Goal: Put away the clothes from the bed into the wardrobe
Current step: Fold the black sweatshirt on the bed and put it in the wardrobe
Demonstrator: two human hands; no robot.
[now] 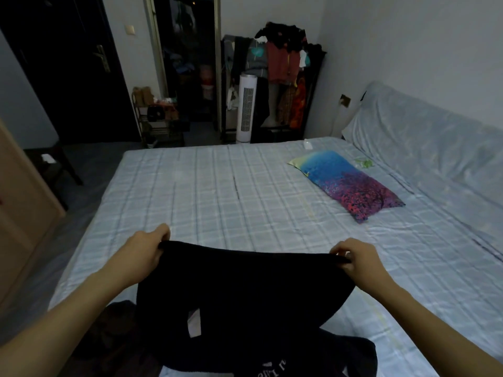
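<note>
fingers of the left hand (144,248) curl round the upper edge of a black fabric garment (239,289), pinching it at the garment's ten o'clock corner. fingers of the right hand (356,257) pinch the same edge at its two o'clock corner. the edge is stretched between both hands, above a bed with a pale blue checked sheet (217,191). the cloth hangs down toward six o'clock; a small white label (194,322) shows on it.

more dark clothing (345,355) lies on the sheet at six o'clock, with white lettering, unreadable.

a blue, pink and purple patterned pillow (351,183) lies at two o'clock on the bed, well apart from the hands. beyond the bed at twelve o'clock, a white tower fan (246,107) stands just beside a dark rack hung with mixed clothes (283,63). at eleven o'clock, a dark open doorway (185,63). at nine o'clock, a light wooden panel (21,213), whether wardrobe or door i cannot tell.
</note>
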